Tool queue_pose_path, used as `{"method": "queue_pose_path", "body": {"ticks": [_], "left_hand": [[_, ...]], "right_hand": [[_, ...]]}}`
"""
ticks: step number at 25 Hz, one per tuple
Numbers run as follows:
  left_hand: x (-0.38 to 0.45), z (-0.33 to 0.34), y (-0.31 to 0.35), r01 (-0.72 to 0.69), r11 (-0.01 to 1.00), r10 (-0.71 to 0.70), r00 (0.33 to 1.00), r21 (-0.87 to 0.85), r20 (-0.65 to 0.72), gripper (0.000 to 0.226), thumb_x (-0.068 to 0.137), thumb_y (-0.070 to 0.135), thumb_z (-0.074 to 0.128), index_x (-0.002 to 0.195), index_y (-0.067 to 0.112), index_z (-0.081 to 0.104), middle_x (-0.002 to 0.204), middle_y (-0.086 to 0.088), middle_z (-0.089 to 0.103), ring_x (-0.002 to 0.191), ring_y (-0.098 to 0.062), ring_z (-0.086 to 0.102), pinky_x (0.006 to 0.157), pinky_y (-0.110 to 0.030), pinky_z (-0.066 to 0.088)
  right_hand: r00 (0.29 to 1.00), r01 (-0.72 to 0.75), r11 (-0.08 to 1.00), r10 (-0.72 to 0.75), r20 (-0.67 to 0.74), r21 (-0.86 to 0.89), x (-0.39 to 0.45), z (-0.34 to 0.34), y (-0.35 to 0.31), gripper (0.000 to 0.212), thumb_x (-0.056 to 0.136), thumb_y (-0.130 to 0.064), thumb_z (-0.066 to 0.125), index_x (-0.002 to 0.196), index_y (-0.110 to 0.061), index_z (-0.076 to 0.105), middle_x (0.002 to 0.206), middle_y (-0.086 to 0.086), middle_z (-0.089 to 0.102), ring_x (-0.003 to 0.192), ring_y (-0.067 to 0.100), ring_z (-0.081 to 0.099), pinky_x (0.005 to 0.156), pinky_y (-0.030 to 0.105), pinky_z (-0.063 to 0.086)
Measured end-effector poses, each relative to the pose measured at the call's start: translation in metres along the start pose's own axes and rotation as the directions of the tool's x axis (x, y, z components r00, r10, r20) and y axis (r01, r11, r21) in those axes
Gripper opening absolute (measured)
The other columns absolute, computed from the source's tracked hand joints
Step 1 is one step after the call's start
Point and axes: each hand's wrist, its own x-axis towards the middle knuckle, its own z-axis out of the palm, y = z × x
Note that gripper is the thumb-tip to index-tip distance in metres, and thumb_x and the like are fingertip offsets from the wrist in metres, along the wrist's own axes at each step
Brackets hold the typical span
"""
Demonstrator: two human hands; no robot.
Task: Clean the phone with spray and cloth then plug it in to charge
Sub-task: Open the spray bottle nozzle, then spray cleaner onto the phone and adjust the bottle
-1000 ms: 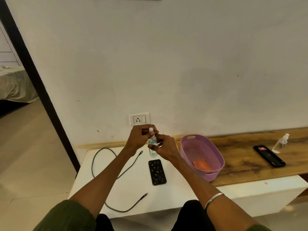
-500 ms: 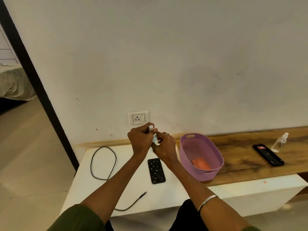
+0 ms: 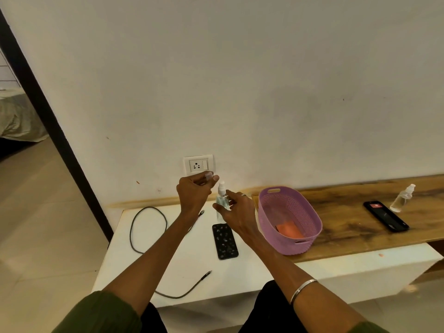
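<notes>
- Single head-worn view, looking forward and down over both forearms toward the wall (image 3: 264, 80).
- The table (image 3: 182, 265) sits near, low in frame; wide-angle edges bend.

Purple basket (image 3: 310, 219), orange cloth (image 3: 288, 230), black speckled phone (image 3: 225, 241).

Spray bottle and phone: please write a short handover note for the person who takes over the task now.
Left hand: holds the small clear cap in its fingertips, away from the bottle.
Right hand: grips the spray bottle upright, nozzle uncovered, above the white table.
Dirty phone: flat on the table below the hands, speckled.
Orange cloth: in the purple basket.
Cable: loose on the table, both ends free; wall socket unused.
Done: the bottle is uncapped.
Left: spray, wipe with the cloth, plug in to charge.
</notes>
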Motion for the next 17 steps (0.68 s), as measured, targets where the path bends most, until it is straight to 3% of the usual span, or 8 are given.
{"method": "queue_pose_path", "body": {"ticks": [4,7,10,14,17], "left_hand": [[0.006,-0.005,-0.003,0.014,1.0,-0.014,1.0,-0.016,0.021,0.031,0.085,0.023,0.078,0.111,0.008,0.075,0.107,-0.012,0.076,0.091,-0.023,0.075,0.074,-0.046,0.064],[0.01,-0.008,-0.008,0.045,0.998,-0.043,0.998,-0.038,0.045,0.021,0.087,0.019,0.076,0.108,0.012,0.075,0.105,-0.01,0.077,0.088,-0.021,0.076,0.075,-0.045,0.064],[0.012,-0.012,-0.016,0.057,0.998,-0.054,0.997,-0.038,0.064,0.014,0.089,0.011,0.072,0.098,0.02,0.075,0.095,-0.007,0.079,0.086,-0.02,0.076,0.083,-0.042,0.062],[0.013,-0.016,-0.033,0.072,0.997,-0.071,0.995,-0.019,0.069,0.015,0.089,0.007,0.069,0.097,0.019,0.075,0.092,-0.006,0.079,0.083,-0.021,0.075,0.083,-0.036,0.058],[0.012,-0.019,-0.051,0.068,0.997,-0.07,0.995,0.022,0.065,0.016,0.09,0.009,0.069,0.104,0.008,0.075,0.093,-0.01,0.078,0.085,-0.023,0.073,0.081,-0.034,0.056]], "right_hand": [[0.996,-0.062,0.996,0.058,0.064,0.07,0.002,-0.006,0.006,0.052,0.078,-0.046,0.074,0.122,-0.02,0.064,0.112,-0.002,0.071,0.087,0.005,0.059,0.081,0.02,0.047],[0.989,-0.093,0.986,0.075,0.131,0.138,0.004,-0.008,0.013,0.048,0.083,-0.039,0.071,0.125,-0.018,0.06,0.118,-0.001,0.069,0.094,0.005,0.06,0.083,0.015,0.047],[0.974,-0.155,0.958,0.107,0.202,0.242,0.006,-0.007,0.019,0.047,0.087,-0.03,0.069,0.129,-0.016,0.053,0.122,0.0,0.066,0.107,0.016,0.065,0.09,0.025,0.053],[0.971,-0.189,0.904,0.112,0.213,0.383,0.004,-0.011,0.026,0.063,0.087,-0.018,0.07,0.136,-0.031,0.034,0.112,-0.011,0.062,0.103,0.017,0.065,0.09,0.039,0.056],[0.984,-0.111,0.879,0.033,0.172,0.464,0.0,-0.015,0.036,0.072,0.087,-0.017,0.068,0.139,-0.044,0.026,0.104,-0.008,0.067,0.095,0.017,0.07,0.08,0.038,0.06]]}}
